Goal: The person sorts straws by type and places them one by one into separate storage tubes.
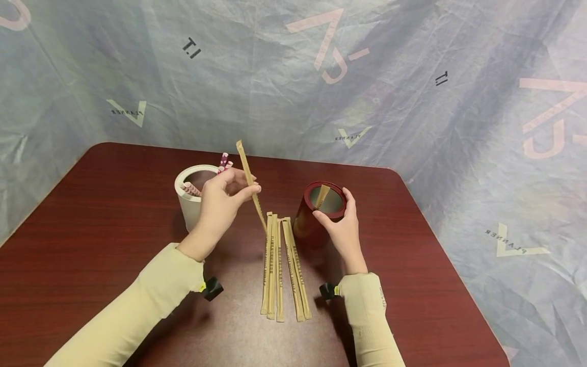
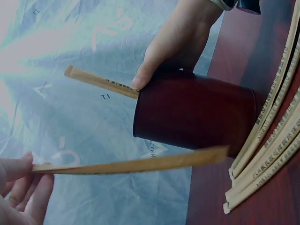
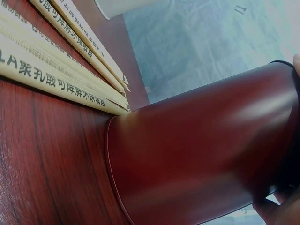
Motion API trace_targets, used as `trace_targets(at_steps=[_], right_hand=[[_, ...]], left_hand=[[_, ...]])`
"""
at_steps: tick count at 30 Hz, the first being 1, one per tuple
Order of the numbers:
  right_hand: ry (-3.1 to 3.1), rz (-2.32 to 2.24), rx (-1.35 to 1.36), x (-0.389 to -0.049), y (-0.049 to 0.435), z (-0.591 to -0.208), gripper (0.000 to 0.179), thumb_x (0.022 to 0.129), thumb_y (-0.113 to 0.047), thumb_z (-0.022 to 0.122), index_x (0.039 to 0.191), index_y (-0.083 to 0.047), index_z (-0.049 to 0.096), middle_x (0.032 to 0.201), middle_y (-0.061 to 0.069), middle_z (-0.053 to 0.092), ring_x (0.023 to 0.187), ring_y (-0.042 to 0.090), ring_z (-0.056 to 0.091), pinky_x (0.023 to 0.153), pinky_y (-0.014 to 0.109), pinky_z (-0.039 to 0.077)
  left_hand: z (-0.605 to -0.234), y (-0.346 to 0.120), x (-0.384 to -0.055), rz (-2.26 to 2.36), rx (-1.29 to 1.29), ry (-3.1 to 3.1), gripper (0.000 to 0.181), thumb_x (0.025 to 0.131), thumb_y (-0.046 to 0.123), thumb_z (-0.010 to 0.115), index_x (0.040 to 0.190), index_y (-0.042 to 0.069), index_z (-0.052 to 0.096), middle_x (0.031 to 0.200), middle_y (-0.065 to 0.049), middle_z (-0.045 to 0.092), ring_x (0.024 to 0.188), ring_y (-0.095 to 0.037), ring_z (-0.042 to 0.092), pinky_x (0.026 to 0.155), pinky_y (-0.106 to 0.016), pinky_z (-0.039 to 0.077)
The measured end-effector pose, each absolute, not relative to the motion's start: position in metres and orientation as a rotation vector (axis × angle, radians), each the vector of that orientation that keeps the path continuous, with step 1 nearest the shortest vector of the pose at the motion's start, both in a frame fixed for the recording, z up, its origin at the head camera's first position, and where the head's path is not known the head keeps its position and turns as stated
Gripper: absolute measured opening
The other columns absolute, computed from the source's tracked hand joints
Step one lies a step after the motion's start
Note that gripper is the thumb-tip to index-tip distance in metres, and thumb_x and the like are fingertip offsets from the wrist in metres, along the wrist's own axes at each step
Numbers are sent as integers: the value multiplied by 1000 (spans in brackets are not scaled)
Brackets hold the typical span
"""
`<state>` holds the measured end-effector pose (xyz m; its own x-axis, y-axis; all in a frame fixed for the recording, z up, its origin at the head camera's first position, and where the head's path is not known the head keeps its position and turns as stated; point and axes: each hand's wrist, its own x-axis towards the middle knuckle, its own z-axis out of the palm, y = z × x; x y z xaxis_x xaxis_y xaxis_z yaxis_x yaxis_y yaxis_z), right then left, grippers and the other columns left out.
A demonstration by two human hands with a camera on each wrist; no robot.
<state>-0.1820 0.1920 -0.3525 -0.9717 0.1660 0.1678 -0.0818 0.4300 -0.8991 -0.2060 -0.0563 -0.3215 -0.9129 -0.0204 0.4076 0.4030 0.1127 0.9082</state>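
Note:
Between its thumb and fingers my left hand [image 1: 215,204] pinches a paper-wrapped straw [image 1: 246,165], which slants down over the table; in the left wrist view this straw [image 2: 136,166] lies across the picture. My right hand [image 1: 346,229] holds a dark red cylindrical cup [image 1: 302,224] near its rim, thumb on the near side. One wrapped straw [image 1: 322,196] stands inside that cup and sticks out above the rim in the left wrist view. Several more wrapped straws [image 1: 279,270] lie lengthwise on the table between the hands, their far ends close to the cup.
Behind my left hand stands a white cup [image 1: 188,206] with pink patterned straws [image 1: 191,189] in it. The reddish wooden table [image 1: 114,204] reaches a grey printed curtain [image 1: 275,92] at the back and right.

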Motion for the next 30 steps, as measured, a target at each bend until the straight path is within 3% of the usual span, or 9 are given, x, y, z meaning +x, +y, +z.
trace_targets(at_steps=[2, 8, 10, 18, 25, 30], right_hand=[[-2453, 1557, -75, -182, 193, -353, 86, 86, -22, 72, 153, -11, 19, 156, 12, 28, 139, 29, 35, 110, 50, 37], [-2449, 1560, -72, -184, 193, -354, 86, 86, -23, 72, 153, -11, 19, 155, 12, 30, 139, 29, 36, 110, 50, 37], [-2450, 1564, -71, -184, 193, -353, 86, 86, -23, 72, 153, -11, 20, 155, 11, 30, 139, 28, 36, 110, 49, 37], [-2456, 1559, -78, -185, 192, -353, 86, 86, -21, 72, 153, -10, 19, 155, 12, 30, 139, 28, 36, 111, 49, 37], [-2444, 1566, -74, -201, 205, -375, 90, 84, -27, 75, 153, -16, 19, 156, 7, 30, 138, 26, 36, 111, 49, 37], [-2429, 1545, -56, -207, 211, -388, 92, 82, -35, 76, 153, -21, 20, 154, 3, 33, 135, 22, 40, 109, 47, 38]], left_hand=[[-319, -51, -205, -1854, -383, -2015, 16, 81, 2, 75, 94, -4, 67, 87, -15, 72, 72, 7, 63, 71, -15, 53], [-314, -35, -204, -1960, -547, -1731, 10, 82, -9, 68, 89, -12, 62, 86, 15, 68, 83, 1, 66, 81, -19, 54], [-314, -31, -205, -1944, -610, -1665, 9, 82, -11, 67, 89, -12, 62, 88, 17, 68, 86, -2, 67, 82, -19, 53], [-316, -17, -206, -1868, -848, -1536, 10, 81, -12, 66, 91, -10, 65, 97, 6, 68, 94, -9, 65, 83, -22, 54], [-321, -9, -209, -1922, -956, -1515, 9, 82, -7, 68, 90, -9, 67, 98, 4, 71, 96, -11, 67, 81, -23, 54], [-326, -6, -207, -1897, -1049, -1605, 7, 82, -7, 68, 89, -5, 67, 97, -12, 70, 98, -9, 66, 83, -25, 54]])
